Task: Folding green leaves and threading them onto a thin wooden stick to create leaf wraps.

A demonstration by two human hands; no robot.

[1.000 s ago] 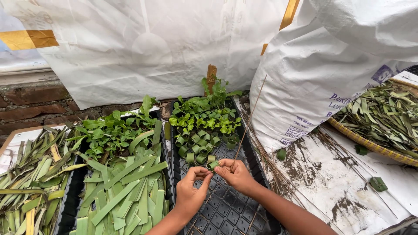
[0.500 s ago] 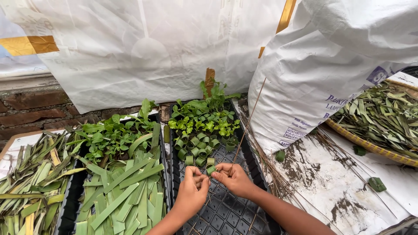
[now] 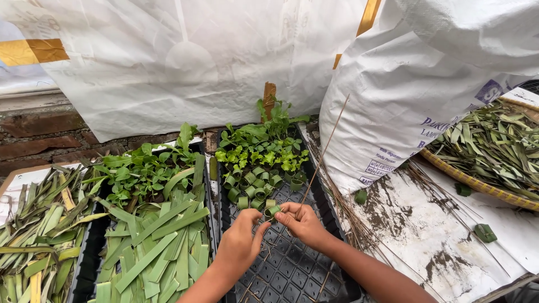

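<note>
Both my hands meet over a black seedling tray [image 3: 292,275]. My left hand [image 3: 242,242] and my right hand [image 3: 301,221] together pinch a small rolled green leaf ring [image 3: 273,210]. A thin brown stick [image 3: 323,151] rises from my right fingers toward the white sack. Just beyond the fingers, several rolled leaf rings [image 3: 252,188] stand in the tray's cells. Behind them grow green seedlings [image 3: 259,147].
A second tray at the left holds cut leaf strips [image 3: 160,247] and seedlings [image 3: 143,171]. Loose long leaves [image 3: 36,224] lie far left. White sacks [image 3: 426,84] stand behind. A woven basket rim [image 3: 477,184] with leaves sits right. Thin sticks [image 3: 351,219] lie beside the tray.
My hands shifted slightly forward toward the rolled rings and now hold a leaf ring at the tray's filled rows; the stick stays in my right fingers.
</note>
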